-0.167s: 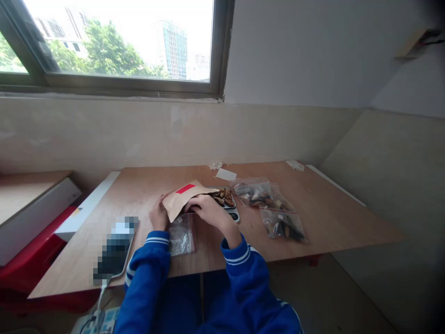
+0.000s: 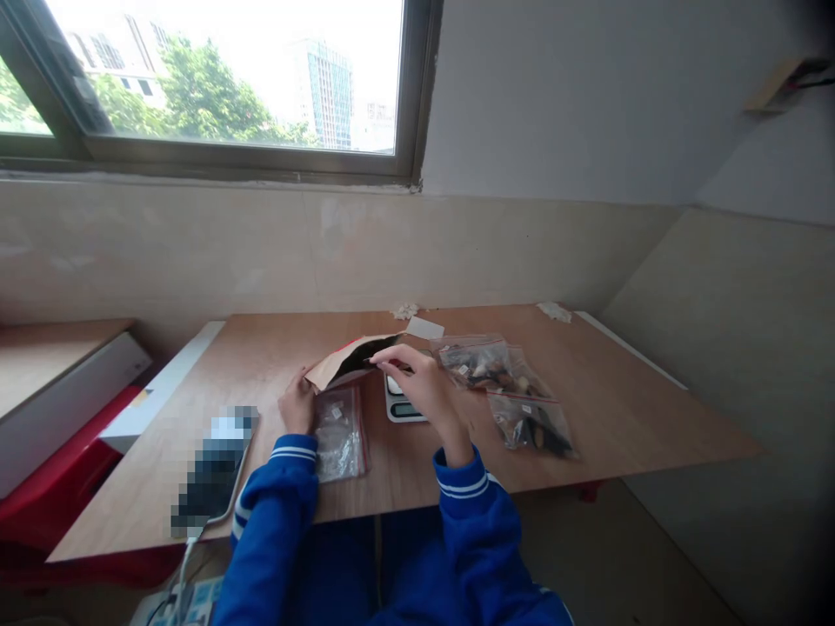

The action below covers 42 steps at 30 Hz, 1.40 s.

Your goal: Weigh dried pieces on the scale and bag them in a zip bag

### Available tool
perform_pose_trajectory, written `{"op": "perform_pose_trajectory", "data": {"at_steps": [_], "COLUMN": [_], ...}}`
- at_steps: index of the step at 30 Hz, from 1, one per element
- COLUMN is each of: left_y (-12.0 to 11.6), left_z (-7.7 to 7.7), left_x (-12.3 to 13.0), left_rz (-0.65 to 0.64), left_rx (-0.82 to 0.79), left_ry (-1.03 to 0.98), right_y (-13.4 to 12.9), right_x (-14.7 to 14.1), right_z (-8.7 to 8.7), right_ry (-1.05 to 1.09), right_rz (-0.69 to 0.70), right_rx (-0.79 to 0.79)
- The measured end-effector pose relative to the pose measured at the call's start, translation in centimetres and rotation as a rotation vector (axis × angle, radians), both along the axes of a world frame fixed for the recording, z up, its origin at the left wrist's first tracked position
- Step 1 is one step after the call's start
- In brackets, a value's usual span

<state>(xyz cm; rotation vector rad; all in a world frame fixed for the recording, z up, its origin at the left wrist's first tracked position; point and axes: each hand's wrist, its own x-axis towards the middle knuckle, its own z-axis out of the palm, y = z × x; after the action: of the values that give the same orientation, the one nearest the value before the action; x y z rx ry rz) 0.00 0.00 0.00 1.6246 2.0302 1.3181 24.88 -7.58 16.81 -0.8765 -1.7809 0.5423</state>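
Both hands are at the paper bag, which is held tilted above the counter, its dark mouth facing the right hand. The left hand is closed on the bag's lower left corner. The right hand has thumb and forefinger drawn nearly together at the mouth, the other fingers loosely bent; whether a small piece is pinched there I cannot tell.

Writing is hard to make out: a sliver of red label shows along the bag's upper edge, and the small white tags on the clear plastic bags are too tiny to read. The scale has a dark display — its digits unreadable — and the right hand covers part of it.

An empty-looking plastic bag lies just below the paper bag, near the left wrist. To the right, filled plastic bags overlap, with dark and pale pieces inside. A white card lies beyond the scale, and a phone with a white cable lies left of the left forearm, near the front edge.

Both forearms cross that front edge. Bare surface stretches right of the filled bags — and between phone and paper bag.
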Motion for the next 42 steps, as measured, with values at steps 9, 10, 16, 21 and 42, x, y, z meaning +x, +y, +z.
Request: {"op": "perform_pose_trajectory", "data": {"at_steps": [9,10,16,21,42], "left_y": [0.3,0.3,0.3,0.3,0.6], "left_z": [0.0,0.0,0.0,0.1,-0.8], "left_x": [0.1,0.1,0.1,0.2,0.0], "left_rz": [0.044,0.049,0.058,0.05,-0.07], "left_rx": [-0.078,-0.078,-0.088,-0.103,0.017], "left_ry": [0.098,0.106,0.106,0.091,-0.07], "right_y": [9.9,10.9,13.0,12.4,-1.7], "right_x": [4.8,4.9,4.6,4.6,9.9], "right_z": [-8.1,-8.6,-9.0,-8.7,-11.2], "right_ry": [-0.001,-0.103,-0.386,-0.484,0.111], "right_rz": [-0.245,-0.248,-0.221,-0.224,-0.556], "right_rx": [-0.173,-0.191,-0.229,-0.221,-0.175]}}
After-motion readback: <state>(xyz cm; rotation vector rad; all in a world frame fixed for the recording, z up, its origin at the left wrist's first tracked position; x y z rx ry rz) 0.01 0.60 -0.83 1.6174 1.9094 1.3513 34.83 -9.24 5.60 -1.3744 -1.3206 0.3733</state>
